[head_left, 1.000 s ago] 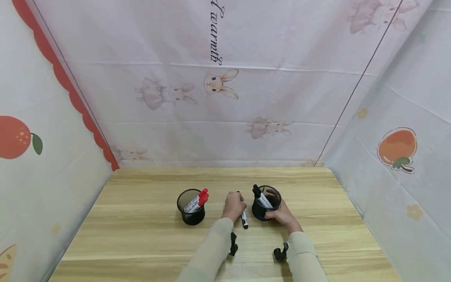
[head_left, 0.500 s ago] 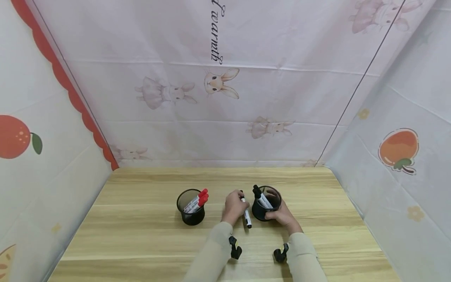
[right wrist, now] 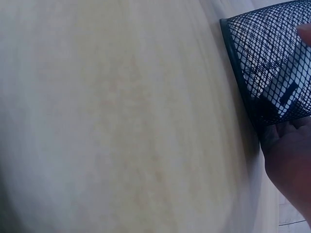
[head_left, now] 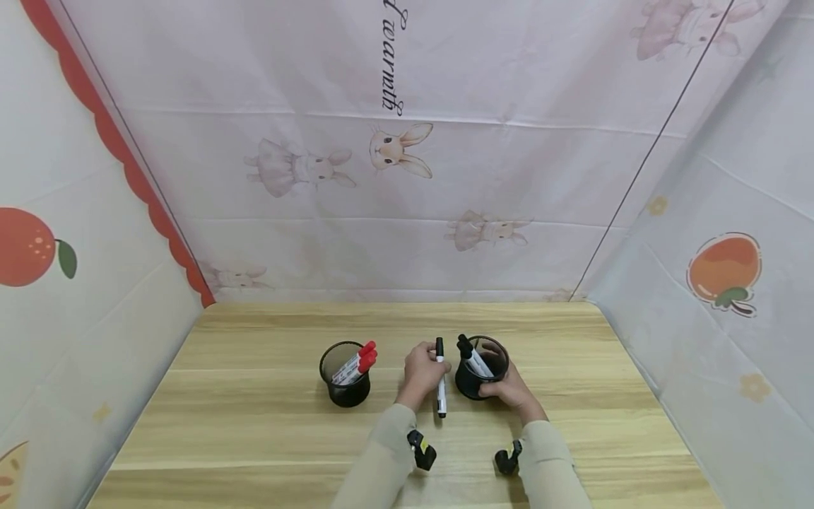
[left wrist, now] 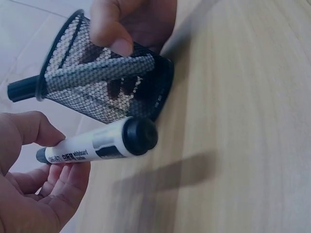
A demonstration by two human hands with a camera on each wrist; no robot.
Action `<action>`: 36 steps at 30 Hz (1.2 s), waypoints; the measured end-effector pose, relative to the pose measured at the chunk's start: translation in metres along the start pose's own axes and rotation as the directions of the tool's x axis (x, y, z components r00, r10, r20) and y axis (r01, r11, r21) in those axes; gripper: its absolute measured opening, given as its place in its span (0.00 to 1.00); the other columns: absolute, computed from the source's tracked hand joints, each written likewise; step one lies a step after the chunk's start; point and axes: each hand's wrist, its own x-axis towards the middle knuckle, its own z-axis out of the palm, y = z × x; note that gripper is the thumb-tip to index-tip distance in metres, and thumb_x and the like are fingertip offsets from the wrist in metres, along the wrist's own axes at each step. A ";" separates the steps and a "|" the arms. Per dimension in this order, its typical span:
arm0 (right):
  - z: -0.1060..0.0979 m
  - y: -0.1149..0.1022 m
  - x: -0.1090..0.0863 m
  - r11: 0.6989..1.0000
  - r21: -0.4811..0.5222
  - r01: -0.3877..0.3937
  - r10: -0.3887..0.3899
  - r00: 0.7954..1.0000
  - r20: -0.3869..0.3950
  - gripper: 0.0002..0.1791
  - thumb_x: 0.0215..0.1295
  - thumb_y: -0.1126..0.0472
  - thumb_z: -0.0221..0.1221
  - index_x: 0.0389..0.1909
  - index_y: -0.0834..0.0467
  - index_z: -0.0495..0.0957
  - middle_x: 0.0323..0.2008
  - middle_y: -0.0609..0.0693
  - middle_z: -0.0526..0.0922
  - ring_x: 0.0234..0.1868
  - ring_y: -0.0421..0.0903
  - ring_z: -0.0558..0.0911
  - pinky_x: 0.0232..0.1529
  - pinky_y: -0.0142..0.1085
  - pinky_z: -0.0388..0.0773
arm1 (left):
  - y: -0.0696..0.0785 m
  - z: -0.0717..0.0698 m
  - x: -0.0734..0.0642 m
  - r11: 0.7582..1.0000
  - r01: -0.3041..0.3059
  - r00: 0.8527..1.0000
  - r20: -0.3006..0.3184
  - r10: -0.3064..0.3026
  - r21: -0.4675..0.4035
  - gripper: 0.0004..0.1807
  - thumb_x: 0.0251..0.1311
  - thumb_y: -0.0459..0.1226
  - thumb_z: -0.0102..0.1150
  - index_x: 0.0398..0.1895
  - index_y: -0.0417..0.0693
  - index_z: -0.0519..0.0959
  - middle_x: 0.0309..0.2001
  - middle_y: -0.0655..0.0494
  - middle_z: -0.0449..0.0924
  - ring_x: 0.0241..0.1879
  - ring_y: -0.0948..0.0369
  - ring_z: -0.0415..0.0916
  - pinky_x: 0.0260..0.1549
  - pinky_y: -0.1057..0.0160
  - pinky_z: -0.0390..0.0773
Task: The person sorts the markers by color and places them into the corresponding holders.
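Note:
Between thumb and fingers my left hand [head_left: 422, 372] pinches a white whiteboard marker [head_left: 441, 385] with a black cap. In the left wrist view the marker [left wrist: 92, 148] is raised over the table, its shadow cast on the wood below. Just right of it stands a black mesh pen cup [head_left: 469, 385], with black-capped markers [head_left: 474, 359] leaning inside. My right hand [head_left: 511, 389] grips this cup's right side, thumb in front and fingers behind. The right wrist view shows the mesh wall [right wrist: 272, 53] with the hand partly out of frame.
A second black mesh cup [head_left: 348, 394] stands left of my left hand, holding several red-capped markers [head_left: 356, 364]. The wooden table [head_left: 254, 424] reaches back to a printed cloth wall [head_left: 407, 261], with cloth sides left and right.
My left hand has lifted the marker off the table and swung it so it points straight away, black cap showing above the fingers. The right hand and both cups stay put.

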 end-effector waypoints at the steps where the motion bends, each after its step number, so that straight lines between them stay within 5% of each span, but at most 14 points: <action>1: 0.000 0.000 0.000 1.000 -0.002 0.000 0.000 1.000 0.000 0.52 0.27 0.83 0.59 0.63 0.75 0.51 0.52 0.73 0.67 0.49 0.57 0.68 0.53 0.36 0.63 | 0.000 0.000 0.000 1.000 -0.005 1.000 -0.004 0.005 -0.010 0.24 0.38 0.30 0.67 0.46 0.38 0.77 0.28 0.56 0.77 0.27 0.62 0.73 0.26 0.65 0.75; 20: -0.002 0.004 0.001 1.000 -0.016 0.000 0.000 1.000 -0.003 0.52 0.28 0.83 0.60 0.64 0.74 0.52 0.54 0.71 0.67 0.49 0.55 0.69 0.52 0.34 0.64 | 0.015 -0.009 -0.005 0.990 -0.099 0.994 -0.058 0.093 -0.105 0.24 0.37 0.28 0.64 0.45 0.38 0.78 0.28 0.55 0.76 0.25 0.63 0.73 0.23 0.66 0.74; 31: -0.003 0.001 0.003 1.000 -0.019 0.004 -0.004 1.000 0.009 0.52 0.27 0.83 0.61 0.63 0.75 0.52 0.53 0.73 0.67 0.49 0.57 0.69 0.54 0.37 0.63 | 0.028 -0.011 -0.006 0.958 -0.158 0.986 -0.098 0.138 -0.239 0.25 0.41 0.27 0.60 0.49 0.39 0.74 0.33 0.46 0.76 0.27 0.62 0.73 0.28 0.65 0.75; 36: -0.004 -0.002 0.004 0.999 -0.037 -0.036 0.037 0.999 0.017 0.53 0.27 0.85 0.62 0.63 0.74 0.52 0.53 0.71 0.68 0.50 0.56 0.69 0.56 0.42 0.62 | 0.030 -0.013 -0.008 0.944 -0.209 0.974 -0.146 0.176 -0.257 0.25 0.40 0.26 0.60 0.48 0.39 0.75 0.30 0.52 0.75 0.28 0.62 0.73 0.29 0.65 0.76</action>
